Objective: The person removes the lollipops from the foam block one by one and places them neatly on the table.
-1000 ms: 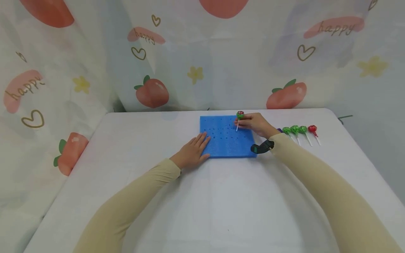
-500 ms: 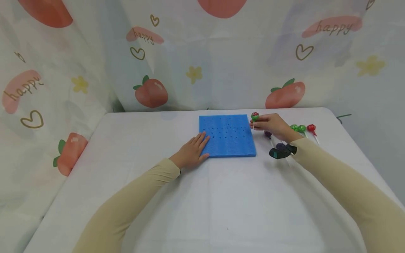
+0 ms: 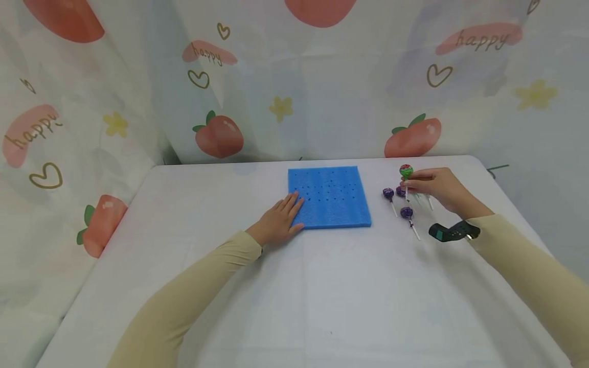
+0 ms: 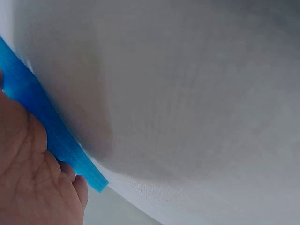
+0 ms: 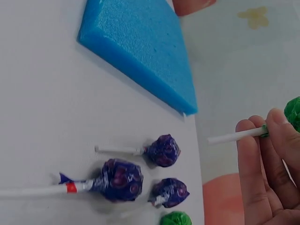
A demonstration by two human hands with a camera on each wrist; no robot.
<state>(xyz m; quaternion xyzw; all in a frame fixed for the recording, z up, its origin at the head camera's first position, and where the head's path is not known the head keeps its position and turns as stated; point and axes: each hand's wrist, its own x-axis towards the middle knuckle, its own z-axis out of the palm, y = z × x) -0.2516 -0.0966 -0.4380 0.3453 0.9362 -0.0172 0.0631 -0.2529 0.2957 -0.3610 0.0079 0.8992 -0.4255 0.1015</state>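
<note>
In the head view my left hand (image 3: pixel 277 220) rests with straight fingers on the left side of a blue foam board (image 3: pixel 331 204) dotted with small holes. The left wrist view shows that hand's palm side against the board's edge (image 4: pixel 61 136). Above the table to the right, my right hand (image 3: pixel 439 186) pinches a green lollipop with a red-patterned top (image 3: pixel 406 171). It is upright, its white stick pointing down. Three purple lollipops (image 3: pixel 407 212) lie on the table, near and below this hand. A green lollipop (image 5: pixel 176 219) peeks in at the bottom of the right wrist view.
White sticks (image 3: pixel 430 202) show under my right hand; their heads are hidden by it. A white cloth covers the table (image 3: pixel 322 296). Behind it hangs a printed curtain (image 3: pixel 331 82). A dark strap (image 3: pixel 454 231) sits on my right wrist.
My right hand has moved right with the green lollipop, from over the board to above the loose lollipops, uncovering the purple ones and covering the others. My left hand has stayed in place.
</note>
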